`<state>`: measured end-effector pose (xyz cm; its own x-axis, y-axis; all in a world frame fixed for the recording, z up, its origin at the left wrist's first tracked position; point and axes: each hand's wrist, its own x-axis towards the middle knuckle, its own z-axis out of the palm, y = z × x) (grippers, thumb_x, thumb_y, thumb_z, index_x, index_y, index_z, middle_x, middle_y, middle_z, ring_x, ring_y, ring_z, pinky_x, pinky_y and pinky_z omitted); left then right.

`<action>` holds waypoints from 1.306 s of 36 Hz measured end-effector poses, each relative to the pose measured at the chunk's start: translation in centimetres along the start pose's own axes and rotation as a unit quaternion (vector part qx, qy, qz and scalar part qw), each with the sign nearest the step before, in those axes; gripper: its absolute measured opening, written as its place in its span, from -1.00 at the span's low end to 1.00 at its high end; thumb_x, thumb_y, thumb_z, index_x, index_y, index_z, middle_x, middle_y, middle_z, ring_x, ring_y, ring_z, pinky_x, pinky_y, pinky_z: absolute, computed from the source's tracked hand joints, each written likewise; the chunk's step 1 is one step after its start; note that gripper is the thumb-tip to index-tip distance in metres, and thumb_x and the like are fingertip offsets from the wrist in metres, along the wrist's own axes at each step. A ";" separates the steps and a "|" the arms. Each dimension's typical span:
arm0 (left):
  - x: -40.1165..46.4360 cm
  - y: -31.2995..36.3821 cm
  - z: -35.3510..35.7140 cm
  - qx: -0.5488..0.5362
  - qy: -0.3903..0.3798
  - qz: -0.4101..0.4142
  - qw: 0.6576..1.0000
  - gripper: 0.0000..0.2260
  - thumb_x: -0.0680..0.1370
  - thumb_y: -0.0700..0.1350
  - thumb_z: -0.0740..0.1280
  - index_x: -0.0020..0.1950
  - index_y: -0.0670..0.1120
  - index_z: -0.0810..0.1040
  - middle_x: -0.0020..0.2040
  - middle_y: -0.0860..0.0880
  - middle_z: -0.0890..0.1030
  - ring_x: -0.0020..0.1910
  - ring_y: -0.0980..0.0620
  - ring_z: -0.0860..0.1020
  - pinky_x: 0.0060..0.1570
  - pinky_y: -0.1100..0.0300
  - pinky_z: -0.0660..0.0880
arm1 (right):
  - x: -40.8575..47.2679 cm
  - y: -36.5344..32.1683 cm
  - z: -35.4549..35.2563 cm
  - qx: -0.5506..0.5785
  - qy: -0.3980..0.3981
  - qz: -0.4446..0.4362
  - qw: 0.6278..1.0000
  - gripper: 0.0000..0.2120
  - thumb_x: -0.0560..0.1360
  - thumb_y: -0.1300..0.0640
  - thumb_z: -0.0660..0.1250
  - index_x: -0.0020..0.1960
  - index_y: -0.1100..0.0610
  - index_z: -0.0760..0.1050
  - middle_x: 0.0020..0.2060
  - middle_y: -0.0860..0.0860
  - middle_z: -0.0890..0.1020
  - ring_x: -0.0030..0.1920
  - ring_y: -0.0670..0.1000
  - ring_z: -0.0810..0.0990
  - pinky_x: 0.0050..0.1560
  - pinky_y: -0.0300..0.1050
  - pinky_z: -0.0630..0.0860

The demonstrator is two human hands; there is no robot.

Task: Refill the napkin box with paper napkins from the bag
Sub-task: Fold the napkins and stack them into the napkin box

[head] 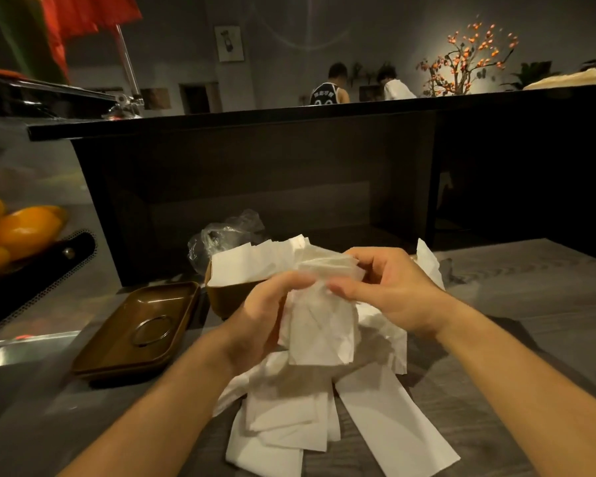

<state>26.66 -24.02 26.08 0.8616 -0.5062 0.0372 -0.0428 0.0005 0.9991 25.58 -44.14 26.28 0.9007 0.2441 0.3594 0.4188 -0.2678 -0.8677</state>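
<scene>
Both hands hold one bunch of white paper napkins (320, 325) above the table. My left hand (265, 311) grips the bunch from the left, and my right hand (389, 287) pinches its top from the right. Behind them stands the brown napkin box (227, 297), with napkins (252, 261) sticking out of its open top. The box's brown lid (135, 332) lies upside down to its left. A clear plastic bag (221, 235) sits crumpled behind the box. Several loose napkins (289, 421) lie spread on the table under my hands.
A dark basket of oranges (18, 232) stands at the left edge. A tall dark counter (289, 139) walls off the far side of the grey wooden table (496, 339). Two people stand far behind it, near a lit plant.
</scene>
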 end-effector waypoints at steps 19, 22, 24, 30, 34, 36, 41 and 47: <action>0.4 -0.6 0.6 -0.138 0.037 -0.097 0.985 -0.58 0.62 0.29 0.06 0.29 0.11 0.52 0.07 -0.04 0.73 0.05 -0.08 0.71 0.01 -0.01 0.64 | -0.4 1.1 1.7 -0.157 0.056 -0.030 0.986 -0.79 0.37 -0.04 0.60 -0.09 -0.13 0.59 0.08 -0.28 0.46 0.11 -0.35 0.44 -0.02 -0.55 0.38; 0.4 -0.5 0.7 -0.173 0.016 -0.111 0.979 -0.49 0.63 0.32 -0.01 0.32 0.06 0.52 0.13 -0.10 0.71 0.10 -0.13 0.69 0.04 -0.03 0.65 | -0.5 1.2 2.4 -0.166 0.028 -0.007 0.986 -0.68 0.33 -0.09 0.61 -0.01 -0.17 0.56 0.14 -0.34 0.36 0.13 -0.32 0.43 -0.05 -0.59 0.42; 0.4 -0.5 0.7 -0.189 0.007 -0.114 0.975 -0.46 0.63 0.33 -0.03 0.32 0.04 0.51 0.16 -0.12 0.70 0.12 -0.14 0.68 0.05 -0.04 0.65 | -0.4 1.2 2.9 -0.167 0.019 0.006 0.986 -0.60 0.30 -0.12 0.63 0.04 -0.18 0.52 0.16 -0.36 0.32 0.16 -0.23 0.45 -0.01 -0.49 0.53; 0.6 -0.7 0.8 -0.168 0.034 -0.103 0.980 -0.50 0.64 0.30 -0.03 0.28 0.06 0.53 0.13 -0.09 0.71 0.10 -0.12 0.69 0.06 -0.04 0.64 | -0.3 1.2 3.6 -0.162 0.016 0.015 0.987 -0.65 0.31 -0.07 0.64 -0.04 -0.16 0.54 0.26 -0.28 0.32 0.26 -0.07 0.48 0.19 -0.15 0.62; 0.8 -0.7 0.8 -0.179 0.061 -0.107 0.976 -0.47 0.64 0.31 -0.04 0.32 0.05 0.52 0.17 -0.10 0.69 0.15 -0.14 0.67 0.14 -0.09 0.60 | -0.2 1.1 3.8 -0.188 0.037 0.009 0.982 -0.57 0.30 -0.09 0.64 0.04 -0.17 0.48 0.28 -0.26 0.27 0.22 -0.12 0.45 0.18 -0.20 0.61; 0.8 -0.7 0.7 -0.183 0.067 -0.107 0.975 -0.47 0.63 0.32 -0.07 0.25 0.07 0.55 0.13 -0.10 0.71 0.11 -0.13 0.69 0.10 -0.08 0.63 | -0.2 1.2 3.8 -0.200 0.044 0.010 0.979 -0.53 0.29 -0.11 0.64 0.07 -0.18 0.46 0.26 -0.28 0.25 0.19 -0.14 0.45 0.15 -0.26 0.61; 0.6 -1.0 0.8 -0.180 0.072 -0.102 0.976 -0.54 0.66 0.27 -0.07 0.12 0.09 0.54 -0.07 -0.04 0.75 -0.11 -0.05 0.73 -0.26 0.06 0.67 | -0.3 1.6 3.8 -0.189 0.016 0.012 0.982 -0.65 0.34 -0.04 0.64 -0.01 -0.17 0.52 0.29 -0.26 0.33 0.28 -0.08 0.43 0.25 -0.09 0.60; 0.8 -1.0 0.8 -0.116 0.089 -0.116 0.982 -0.60 0.65 0.23 0.09 0.31 0.07 0.54 0.07 -0.07 0.73 0.05 -0.09 0.71 0.00 0.00 0.64 | -0.4 1.7 3.4 -0.195 0.008 -0.018 0.981 -0.87 0.45 0.10 0.56 -0.12 -0.09 0.63 0.27 -0.27 0.39 0.30 -0.20 0.37 0.17 -0.37 0.50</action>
<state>27.00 -25.08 25.11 0.9098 -0.3578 -0.2104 0.2647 0.1097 0.9581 25.50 -41.55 23.51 0.8849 0.2465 0.3952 0.4599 -0.5967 -0.6576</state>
